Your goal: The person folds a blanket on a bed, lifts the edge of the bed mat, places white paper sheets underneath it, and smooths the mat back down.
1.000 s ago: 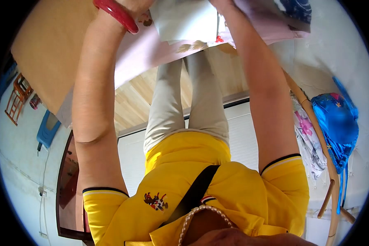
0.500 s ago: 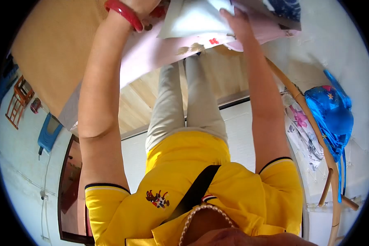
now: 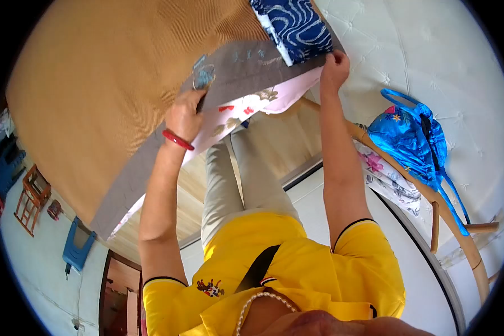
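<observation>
My left hand (image 3: 183, 116), with a red bangle at the wrist, has its fingers closed on the grey border (image 3: 229, 73) of a large brown mat (image 3: 117, 73). At the mat's corner, my right hand (image 3: 335, 68) pinches the same grey border. Just beside my right fingers, a folded dark blue cloth (image 3: 303, 31) with white wavy lines lies on the mat. Pink floral fabric (image 3: 246, 112) shows from beneath the border, between my hands and above my legs.
On the right, a blue satin bag (image 3: 411, 143) hangs by a curved wooden rail (image 3: 425, 193), with floral cloth (image 3: 389, 176) beside it. A blue stool (image 3: 78, 246) and a small wooden chair (image 3: 33, 196) stand at the left. Pale wooden flooring (image 3: 271, 145) lies below.
The white sheet near my hands is out of sight, and the grey border now covers much of the pink fabric. Both hands appear lower in view, and the blue cloth shows more fully.
</observation>
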### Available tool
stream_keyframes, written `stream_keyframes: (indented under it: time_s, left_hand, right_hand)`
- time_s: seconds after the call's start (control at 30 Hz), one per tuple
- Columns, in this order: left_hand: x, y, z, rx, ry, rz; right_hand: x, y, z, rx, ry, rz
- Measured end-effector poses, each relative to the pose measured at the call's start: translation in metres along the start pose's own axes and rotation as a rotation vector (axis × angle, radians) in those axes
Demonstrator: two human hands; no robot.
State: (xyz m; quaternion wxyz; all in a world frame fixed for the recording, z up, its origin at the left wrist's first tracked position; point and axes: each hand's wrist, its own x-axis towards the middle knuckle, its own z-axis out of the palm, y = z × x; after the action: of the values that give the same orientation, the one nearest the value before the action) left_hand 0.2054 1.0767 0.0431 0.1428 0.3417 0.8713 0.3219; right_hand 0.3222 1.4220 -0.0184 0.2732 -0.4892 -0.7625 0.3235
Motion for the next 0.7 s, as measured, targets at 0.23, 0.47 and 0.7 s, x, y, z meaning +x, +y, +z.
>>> stream_keyframes:
  time_s: [0.23, 0.47, 0.7]
  left_hand:
    - [-0.020, 0.006, 0.015, 0.069, -0.230, -0.145]
    - [-0.032, 0.004, 0.027, -0.366, -0.339, -0.314]
    - [0.021, 0.012, 0.025, -1.437, 0.016, -0.685]
  right_hand:
    - [0.077, 0.016, 0.049, -0.197, -0.401, 0.084]
    - [0.075, -0.003, 0.056, 0.265, -0.660, 0.560]
    - [0.021, -0.088, 0.055, 0.474, -0.674, 0.332]
